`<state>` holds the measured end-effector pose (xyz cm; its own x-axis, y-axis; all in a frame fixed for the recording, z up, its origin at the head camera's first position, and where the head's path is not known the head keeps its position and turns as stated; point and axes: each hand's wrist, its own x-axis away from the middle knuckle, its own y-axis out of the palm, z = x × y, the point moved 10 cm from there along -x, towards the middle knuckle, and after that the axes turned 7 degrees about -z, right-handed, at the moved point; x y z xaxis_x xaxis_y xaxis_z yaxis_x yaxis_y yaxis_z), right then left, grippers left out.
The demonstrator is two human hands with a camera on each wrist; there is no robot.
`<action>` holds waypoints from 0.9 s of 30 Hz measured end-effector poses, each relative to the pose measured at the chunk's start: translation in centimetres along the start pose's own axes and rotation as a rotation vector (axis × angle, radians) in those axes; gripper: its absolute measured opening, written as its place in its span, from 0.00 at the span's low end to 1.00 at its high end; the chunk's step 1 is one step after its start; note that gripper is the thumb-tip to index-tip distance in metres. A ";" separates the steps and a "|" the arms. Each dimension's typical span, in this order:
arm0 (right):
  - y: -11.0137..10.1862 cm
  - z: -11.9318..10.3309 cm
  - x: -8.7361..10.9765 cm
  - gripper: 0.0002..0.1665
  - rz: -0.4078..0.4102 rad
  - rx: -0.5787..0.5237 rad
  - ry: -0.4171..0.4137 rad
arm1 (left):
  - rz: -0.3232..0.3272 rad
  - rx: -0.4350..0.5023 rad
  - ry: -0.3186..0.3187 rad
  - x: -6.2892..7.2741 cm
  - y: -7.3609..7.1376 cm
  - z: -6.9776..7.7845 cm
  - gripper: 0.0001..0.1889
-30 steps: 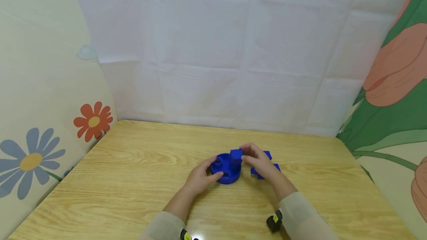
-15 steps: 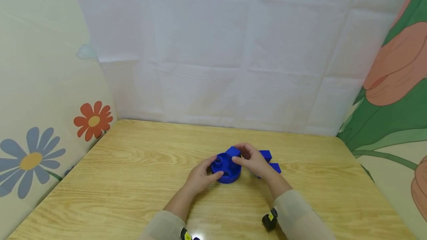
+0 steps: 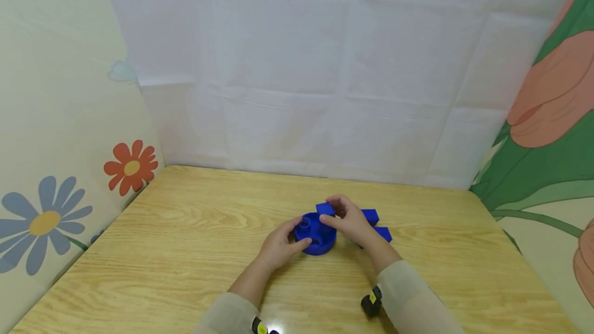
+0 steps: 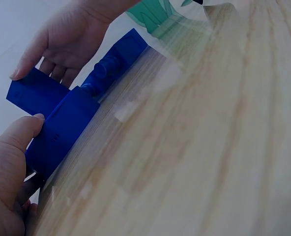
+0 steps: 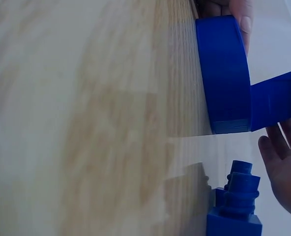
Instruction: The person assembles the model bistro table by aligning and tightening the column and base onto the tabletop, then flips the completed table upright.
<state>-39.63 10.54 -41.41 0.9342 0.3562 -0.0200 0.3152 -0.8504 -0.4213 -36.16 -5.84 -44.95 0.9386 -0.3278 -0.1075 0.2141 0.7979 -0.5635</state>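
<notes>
A shallow round blue base (image 3: 317, 249) with cup-shaped sockets inside lies on the table. My left hand (image 3: 278, 246) grips its left side, thumb at the near rim and fingers round the far side. My right hand (image 3: 351, 224) holds a square blue leg (image 3: 326, 209) between thumb and fingers at the base's far right part. In the left wrist view this leg (image 4: 35, 93) stands up from the base, leaning slightly. The right wrist view shows the leg's lower end (image 5: 263, 103) right at the base's rim; its very tip is hidden inside.
Just right of the right hand, two more blue legs (image 3: 383, 234) lie on the wooden table (image 3: 185, 251). Their stepped round plug ends (image 5: 242, 184) show in the right wrist view. A white cloth (image 3: 278, 92) hangs behind the table's back edge.
My right hand has shifted a little left and away from me with the leg. The leg tipped backward, then came more upright. The left hand and the base stay put.
</notes>
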 end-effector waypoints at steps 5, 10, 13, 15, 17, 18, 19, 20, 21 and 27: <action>-0.4 -0.3 0.1 0.25 0.025 0.005 -0.016 | -0.001 0.005 -0.001 0.1 -0.1 0.1 0.35; -0.6 -0.2 0.0 0.23 0.044 0.038 -0.003 | -0.002 -0.003 -0.003 -0.1 0.0 -0.1 0.35; -0.7 0.2 -0.1 0.24 0.058 0.077 0.028 | -0.004 -0.013 0.002 -0.1 0.0 0.0 0.35; -0.8 0.3 -0.2 0.27 0.064 0.093 0.035 | -0.008 -0.007 -0.003 0.0 0.1 -0.1 0.35; -0.8 0.4 -0.4 0.29 0.068 0.102 0.030 | -0.008 -0.002 -0.008 0.0 0.1 -0.1 0.35; -0.7 0.4 -0.4 0.31 0.068 0.099 0.027 | -0.007 -0.003 -0.006 0.0 0.0 -0.1 0.35; -0.7 0.3 -0.5 0.32 0.069 0.097 0.020 | -0.007 0.002 -0.012 0.0 0.0 -0.2 0.35; -0.7 0.2 -0.5 0.33 0.068 0.098 0.015 | -0.007 0.005 -0.018 -0.1 0.1 -0.3 0.35; -0.7 0.2 -0.6 0.33 0.067 0.099 0.012 | -0.007 0.002 -0.017 -0.1 0.1 -0.3 0.35; -0.7 0.5 -0.6 0.34 0.064 0.106 0.037 | -0.008 -0.003 -0.017 -0.1 0.0 -0.2 0.35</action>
<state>-40.53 11.11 -41.60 0.9580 0.2862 -0.0169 0.2374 -0.8247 -0.5134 -36.30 -5.91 -45.16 0.9413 -0.3256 -0.0890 0.2210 0.7937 -0.5668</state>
